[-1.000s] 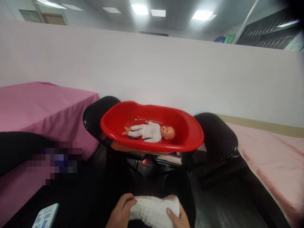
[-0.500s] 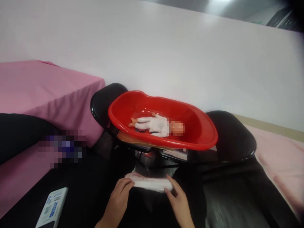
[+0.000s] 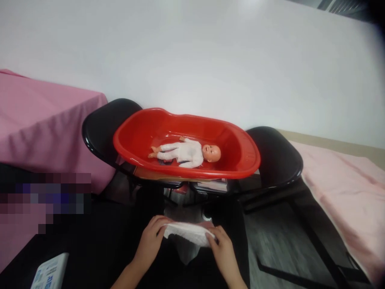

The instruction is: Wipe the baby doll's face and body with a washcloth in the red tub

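Above my lap, a white diaper [image 3: 190, 233] with a pinkish outer edge is stretched between my two hands. My left hand [image 3: 156, 230] pinches its left end, fingers curled over the top. At the opposite end my right hand [image 3: 220, 241] grips between thumb and fingers. Beyond them stands a red baby bathtub [image 3: 245, 156], and a baby doll [image 3: 189, 152] in white clothes lies on its back inside it, head to the right. Something dark shows under the doll's legs.
The tub rests across black chairs [image 3: 279, 156], with books [image 3: 212, 185] beneath its near rim. Pink cloth drapes a table [image 3: 60, 104] on the left; paler pink cloth [image 3: 339, 172] is at the right. A white labelled box [image 3: 51, 271] sits at lower left.
The diaper has opened out from a flat strip, and its textured white inside now shows. My view has shifted, so the tub and chairs appear farther left and slightly higher.
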`<action>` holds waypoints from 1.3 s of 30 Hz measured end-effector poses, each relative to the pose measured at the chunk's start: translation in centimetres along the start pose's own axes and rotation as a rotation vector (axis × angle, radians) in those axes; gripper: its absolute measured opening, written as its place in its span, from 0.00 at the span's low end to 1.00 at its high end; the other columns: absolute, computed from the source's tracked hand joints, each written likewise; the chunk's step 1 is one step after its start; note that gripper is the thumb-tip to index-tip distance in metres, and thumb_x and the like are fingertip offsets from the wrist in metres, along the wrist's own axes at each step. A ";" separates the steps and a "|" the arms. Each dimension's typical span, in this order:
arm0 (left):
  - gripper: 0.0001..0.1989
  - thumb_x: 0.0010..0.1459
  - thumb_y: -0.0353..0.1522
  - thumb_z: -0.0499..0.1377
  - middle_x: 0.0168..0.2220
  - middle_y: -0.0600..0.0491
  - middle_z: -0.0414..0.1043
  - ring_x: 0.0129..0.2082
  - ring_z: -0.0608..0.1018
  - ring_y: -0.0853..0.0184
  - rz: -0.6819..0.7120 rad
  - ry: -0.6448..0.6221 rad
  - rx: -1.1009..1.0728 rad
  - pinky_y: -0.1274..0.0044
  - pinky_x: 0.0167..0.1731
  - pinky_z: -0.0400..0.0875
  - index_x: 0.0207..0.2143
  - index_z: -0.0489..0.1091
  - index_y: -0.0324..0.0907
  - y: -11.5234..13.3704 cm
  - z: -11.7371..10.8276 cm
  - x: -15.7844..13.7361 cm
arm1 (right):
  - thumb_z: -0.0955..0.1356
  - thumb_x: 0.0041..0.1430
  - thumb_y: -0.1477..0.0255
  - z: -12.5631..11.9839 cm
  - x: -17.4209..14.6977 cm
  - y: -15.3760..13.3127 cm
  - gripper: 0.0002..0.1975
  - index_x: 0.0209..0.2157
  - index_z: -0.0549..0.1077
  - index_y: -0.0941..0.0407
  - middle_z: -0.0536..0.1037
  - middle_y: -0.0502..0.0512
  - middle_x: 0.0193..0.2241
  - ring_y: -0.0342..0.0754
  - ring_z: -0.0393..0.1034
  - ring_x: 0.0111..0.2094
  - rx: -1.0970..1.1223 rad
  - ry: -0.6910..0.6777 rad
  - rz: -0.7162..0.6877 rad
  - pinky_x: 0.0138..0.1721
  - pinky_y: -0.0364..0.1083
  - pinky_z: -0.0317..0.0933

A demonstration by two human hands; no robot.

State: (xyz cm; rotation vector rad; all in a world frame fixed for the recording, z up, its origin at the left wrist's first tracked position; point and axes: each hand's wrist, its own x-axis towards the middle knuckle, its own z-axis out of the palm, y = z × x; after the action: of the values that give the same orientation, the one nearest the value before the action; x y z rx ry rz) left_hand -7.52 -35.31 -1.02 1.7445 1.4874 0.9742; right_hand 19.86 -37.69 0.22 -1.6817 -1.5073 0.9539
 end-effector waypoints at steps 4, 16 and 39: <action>0.13 0.65 0.30 0.50 0.43 0.52 0.72 0.45 0.74 0.66 0.058 -0.003 0.072 0.73 0.49 0.70 0.41 0.76 0.46 1.2 -0.3 1.4 | 0.68 0.58 0.65 -1.2 1.8 -0.1 0.10 0.37 0.80 0.54 0.74 0.56 0.34 0.50 0.69 0.36 0.028 -0.024 0.040 0.41 0.46 0.62; 0.22 0.59 0.20 0.48 0.45 0.50 0.71 0.47 0.72 0.63 0.098 -0.131 0.229 0.69 0.49 0.69 0.47 0.74 0.47 -1.4 0.0 2.3 | 0.68 0.42 0.81 -0.8 4.7 1.2 0.27 0.48 0.78 0.52 0.70 0.54 0.40 0.49 0.68 0.40 0.001 -0.342 -0.013 0.44 0.45 0.63; 0.15 0.54 0.41 0.59 0.37 0.49 0.74 0.39 0.76 0.61 -0.441 0.021 -0.346 0.71 0.40 0.70 0.39 0.73 0.40 -1.9 6.6 7.2 | 0.68 0.54 0.51 3.3 8.8 2.4 0.23 0.28 0.70 0.58 0.68 0.49 0.24 0.45 0.61 0.29 0.383 0.012 0.307 0.31 0.43 0.57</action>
State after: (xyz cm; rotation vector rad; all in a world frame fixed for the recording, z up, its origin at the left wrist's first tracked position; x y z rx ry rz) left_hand -2.20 -27.90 -5.10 1.1048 1.5225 0.9453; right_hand 18.76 -29.10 -4.24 -1.6508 -0.9918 1.2970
